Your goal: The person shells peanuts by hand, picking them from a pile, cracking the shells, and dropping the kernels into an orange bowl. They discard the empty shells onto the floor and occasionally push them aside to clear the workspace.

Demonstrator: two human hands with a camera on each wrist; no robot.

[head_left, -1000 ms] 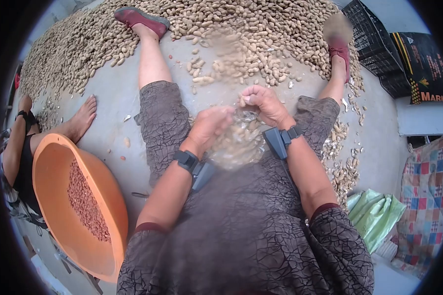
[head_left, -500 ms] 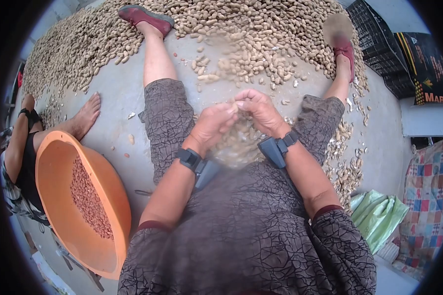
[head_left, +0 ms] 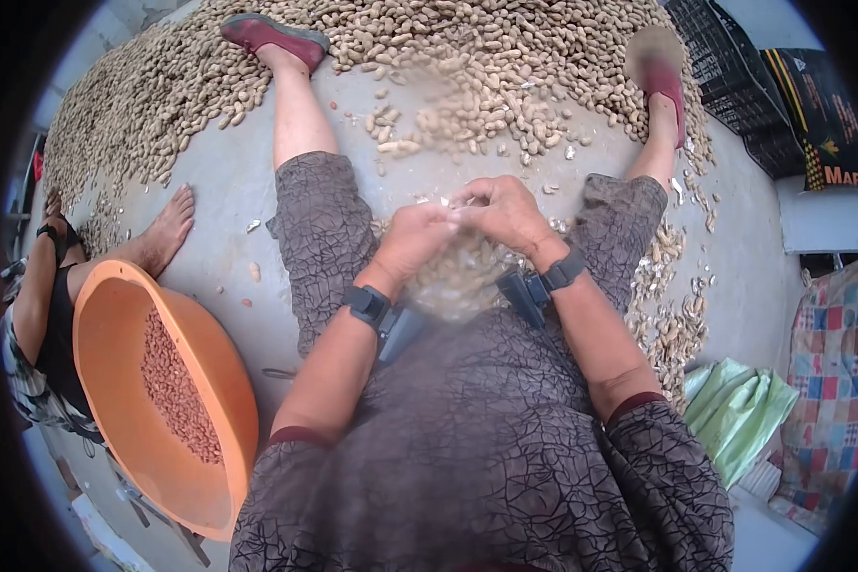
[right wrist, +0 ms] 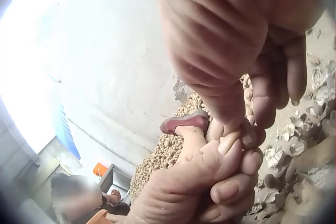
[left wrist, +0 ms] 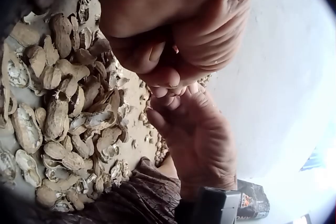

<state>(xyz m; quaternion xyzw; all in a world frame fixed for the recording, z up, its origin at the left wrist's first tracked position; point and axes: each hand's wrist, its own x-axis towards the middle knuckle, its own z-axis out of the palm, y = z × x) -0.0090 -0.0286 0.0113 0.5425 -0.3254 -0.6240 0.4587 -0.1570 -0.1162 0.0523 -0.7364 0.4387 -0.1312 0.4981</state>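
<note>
Evidently both hands (head_left: 415, 238) (head_left: 512, 217) pinch peanut (right wrist: 228, 143), mostly covered; long axis, direction unclear.

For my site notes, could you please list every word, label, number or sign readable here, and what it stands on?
"MARK": orange letters on the black bag; anything after it is lost at the dark edge.
Smaller print above it: too blurred to read.
Lettering on the dark package, left wrist view: too blurred to read.
</note>
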